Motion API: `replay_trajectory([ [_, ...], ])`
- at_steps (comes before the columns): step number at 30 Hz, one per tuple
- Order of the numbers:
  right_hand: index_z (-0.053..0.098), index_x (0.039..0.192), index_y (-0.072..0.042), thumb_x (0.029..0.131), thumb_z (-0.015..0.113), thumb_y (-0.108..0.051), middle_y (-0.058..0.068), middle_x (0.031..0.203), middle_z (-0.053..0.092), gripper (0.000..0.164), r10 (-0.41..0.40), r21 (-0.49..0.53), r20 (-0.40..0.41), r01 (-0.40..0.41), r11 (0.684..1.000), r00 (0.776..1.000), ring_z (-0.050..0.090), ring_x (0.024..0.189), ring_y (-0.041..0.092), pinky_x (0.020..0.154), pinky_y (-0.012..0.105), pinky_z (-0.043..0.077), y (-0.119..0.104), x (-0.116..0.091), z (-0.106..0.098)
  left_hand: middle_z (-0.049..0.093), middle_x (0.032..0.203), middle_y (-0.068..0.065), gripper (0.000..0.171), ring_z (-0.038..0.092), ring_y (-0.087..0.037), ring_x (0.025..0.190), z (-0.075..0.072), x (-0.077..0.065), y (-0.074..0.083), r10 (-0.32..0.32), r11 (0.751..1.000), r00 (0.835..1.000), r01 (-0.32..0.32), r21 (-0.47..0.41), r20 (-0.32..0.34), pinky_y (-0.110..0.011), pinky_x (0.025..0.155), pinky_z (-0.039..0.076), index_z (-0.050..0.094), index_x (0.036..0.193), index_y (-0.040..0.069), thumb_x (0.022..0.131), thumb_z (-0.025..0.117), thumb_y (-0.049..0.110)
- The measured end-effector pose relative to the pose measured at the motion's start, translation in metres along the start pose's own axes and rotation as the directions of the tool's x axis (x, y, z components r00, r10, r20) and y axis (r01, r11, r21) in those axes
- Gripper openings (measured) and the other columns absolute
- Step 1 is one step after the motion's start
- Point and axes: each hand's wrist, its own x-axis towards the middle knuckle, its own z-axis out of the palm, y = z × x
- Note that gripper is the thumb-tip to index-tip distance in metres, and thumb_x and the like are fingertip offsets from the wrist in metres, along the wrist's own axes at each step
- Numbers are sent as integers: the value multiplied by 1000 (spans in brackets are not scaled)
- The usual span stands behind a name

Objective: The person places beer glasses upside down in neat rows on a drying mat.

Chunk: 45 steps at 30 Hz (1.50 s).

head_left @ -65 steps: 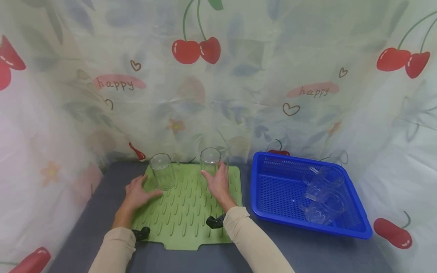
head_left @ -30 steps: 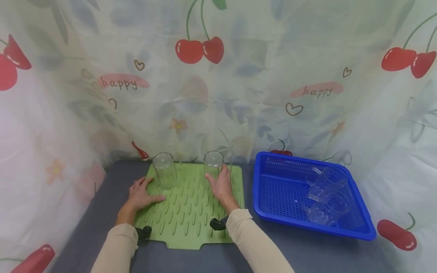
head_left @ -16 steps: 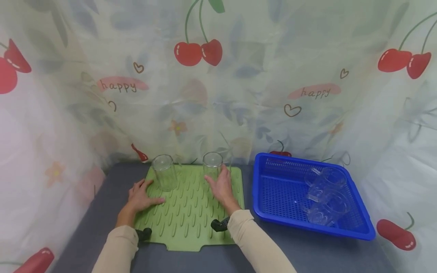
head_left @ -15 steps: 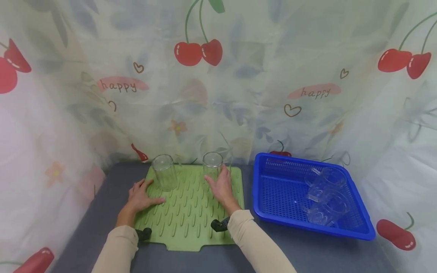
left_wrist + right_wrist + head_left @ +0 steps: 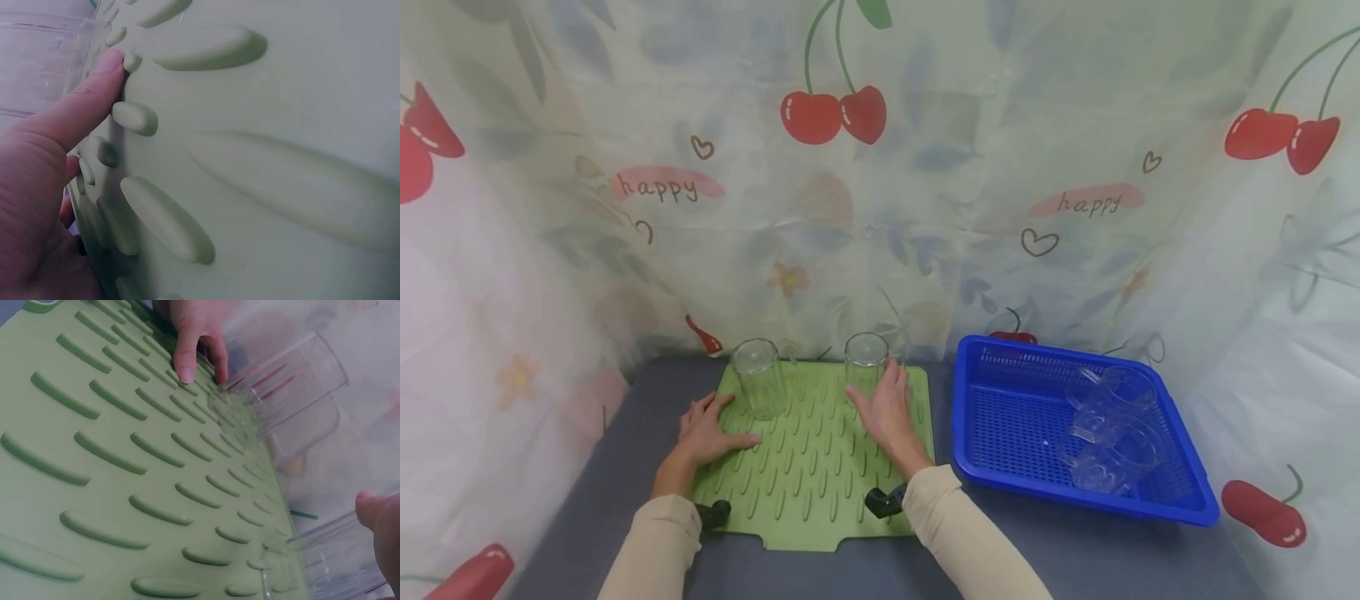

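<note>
In the head view my right hand (image 5: 889, 408) is around a clear glass mug (image 5: 865, 352) at the back right of the green ridged mat (image 5: 820, 500). Its thumb lies on the mug's near side and its fingers on the right side by the handle. The right wrist view shows the thumb (image 5: 380, 515) against the glass. My left hand (image 5: 703, 429) rests with spread fingers over the mat's left edge, thumb pointing inward, just in front of a second glass mug (image 5: 760, 379). That mug stands untouched on the mat.
A blue plastic basket (image 5: 970, 467) sits to the right of the mat, with clear glass mugs (image 5: 1112, 454) lying in its right half. The grey table (image 5: 737, 575) runs up to a patterned curtain (image 5: 925, 208) behind and at both sides.
Since the oldest frame the right mug has come slightly lower and nearer with my right hand. My left hand has drawn a little nearer, away from the left mug. Little differs since then.
</note>
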Motion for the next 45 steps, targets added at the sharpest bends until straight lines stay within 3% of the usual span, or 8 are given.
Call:
replay_trajectory([
  [12,23,159,3,91,70,-58,29,152,37,103,-11,-233,-15,7,972,1000,43,138,51,110,59,45,-15,-5,-15,5,168,-30,116,-2,-60,151,1,0,-4,-5,1000,1000,4,-14,-10,-80,115,14,24,162,6,77,84,58],
  [24,16,164,-15,85,56,-81,21,164,26,111,-71,-462,53,88,883,996,27,152,45,124,67,21,-27,-4,-47,4,168,-30,116,-2,-60,151,3,1,-6,6,1000,1000,-6,-24,-7,-80,115,12,25,162,7,77,84,59],
  [30,16,165,-21,89,46,-83,19,169,20,103,-124,-521,95,156,839,988,17,156,48,123,72,14,-31,-2,-64,5,168,-29,115,-2,-59,151,3,2,-6,6,1000,1000,-6,-24,-15,-80,115,13,25,162,7,77,84,58],
  [37,6,167,-25,90,32,-87,18,173,5,102,-115,-575,137,173,800,984,2,158,48,124,72,4,-29,3,-82,6,168,-30,114,-1,-61,150,3,3,-3,13,1000,1000,-13,-13,-14,-80,115,13,25,162,7,77,84,58],
  [45,6,166,-30,90,32,-87,16,174,-1,98,-124,-599,168,202,775,978,-7,159,46,124,73,1,-24,9,-103,6,168,-30,112,-3,-59,151,2,-1,0,-3,1000,1000,3,-11,-12,-80,116,13,26,161,6,79,84,55],
])
